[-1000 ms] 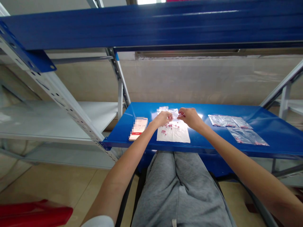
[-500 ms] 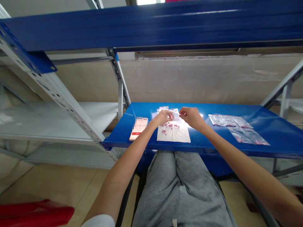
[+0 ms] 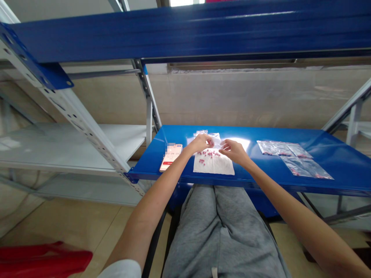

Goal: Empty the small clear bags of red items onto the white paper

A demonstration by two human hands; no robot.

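My left hand (image 3: pixel 202 143) is closed, its fingertips pinching a small clear plastic bag (image 3: pixel 216 143) above the table. At the bag's right side, my right hand (image 3: pixel 233 150) has its thumb and fingers bent together at the edge; the exact grip is too small to see clearly. Just below both hands lies a white cloth (image 3: pixel 214 167), spread flat near the table's front edge. Several small pink-red pieces (image 3: pixel 202 161) are scattered on it, like beads. Behind my left hand, more clear bags (image 3: pixel 200 132) lie on the table.
A phone (image 3: pixel 171 157) showing a timer lies left of the cloth on the blue table (image 3: pixel 246 170). To the right are several clear bags (image 3: pixel 305 166) with reddish pieces inside. A blue beam (image 3: pixel 185 34) crosses overhead, and a grey-white post (image 3: pixel 87 127) stands at left.
My right hand has dropped slightly towards the cloth, with its fingers turned lower. My left hand stays at the bag. The whole view has shifted a little.
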